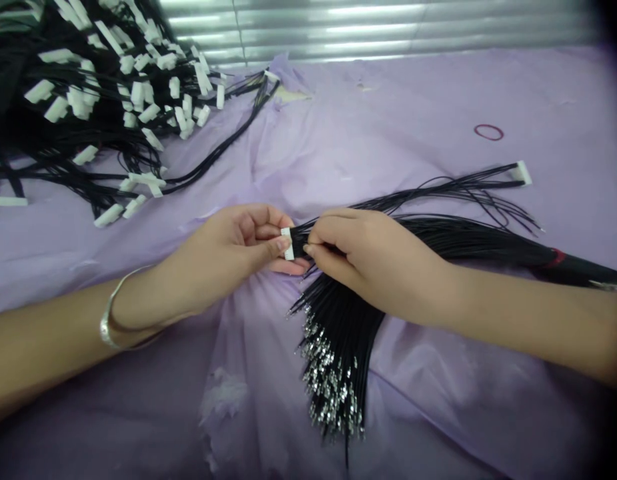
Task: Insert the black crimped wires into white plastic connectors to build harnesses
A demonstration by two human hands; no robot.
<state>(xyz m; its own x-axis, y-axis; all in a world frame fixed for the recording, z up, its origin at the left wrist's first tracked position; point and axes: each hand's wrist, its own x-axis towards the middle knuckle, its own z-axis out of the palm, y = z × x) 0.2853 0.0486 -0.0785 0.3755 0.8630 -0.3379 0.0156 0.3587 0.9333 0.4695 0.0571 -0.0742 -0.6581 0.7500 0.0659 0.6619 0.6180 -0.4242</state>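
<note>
While my left hand (243, 237) pinches a small white plastic connector (289, 245) above the crinkled purple sheet (413, 120), my right hand (368, 257) seems to pinch one of the thin black wires (299, 241) behind it; I judge this to be insertion, calling next for a straight, steady push.

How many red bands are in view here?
2: one loose red band lies on the purple cloth, and a second red band is around the black wire bundle at right. Others may be hidden in the wire pile at left.
</note>
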